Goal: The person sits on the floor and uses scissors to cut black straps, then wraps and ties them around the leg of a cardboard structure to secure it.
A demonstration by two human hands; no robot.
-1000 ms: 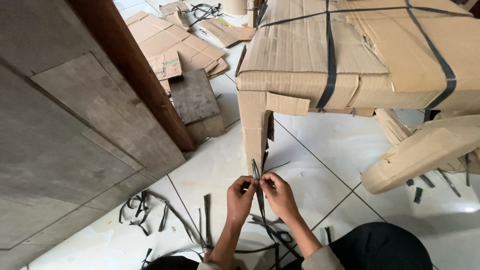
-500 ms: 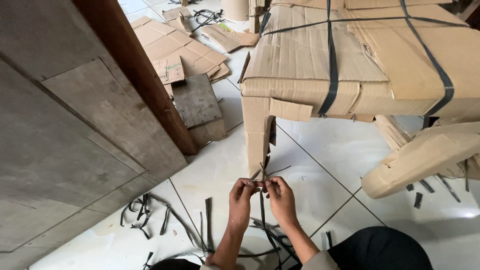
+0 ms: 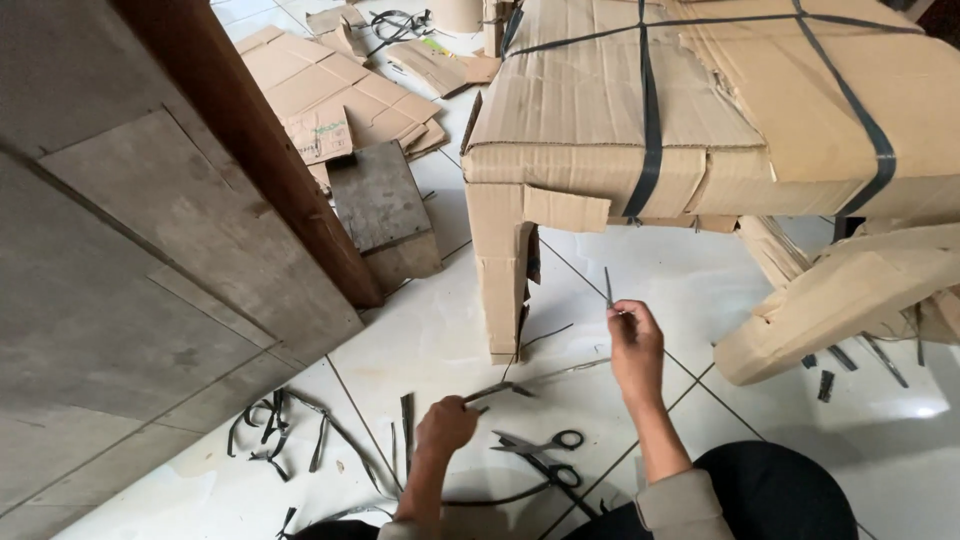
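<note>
My right hand (image 3: 634, 345) is raised above the white tile floor and pinches one end of a thin dark plastic strap (image 3: 607, 288), which sticks up from the fingers. My left hand (image 3: 444, 426) is lower and to the left, closed on the other strap end (image 3: 497, 390), which juts out to the right. Black-handled scissors (image 3: 545, 452) lie open on the floor between my forearms. In front stands a cardboard-wrapped piece of furniture (image 3: 700, 110) bound with dark straps, its wrapped leg (image 3: 497, 275) just beyond my hands.
A brown wooden door frame and grey panel (image 3: 150, 250) fill the left. Cut strap pieces (image 3: 275, 430) lie on the floor at lower left. Flattened cardboard sheets (image 3: 330, 85) are piled at the back. Another wrapped part (image 3: 840, 300) lies at right.
My hands were together in front of me holding the strap. Now they have drawn apart: the right hand has gone up and right, the left hand down and left.
</note>
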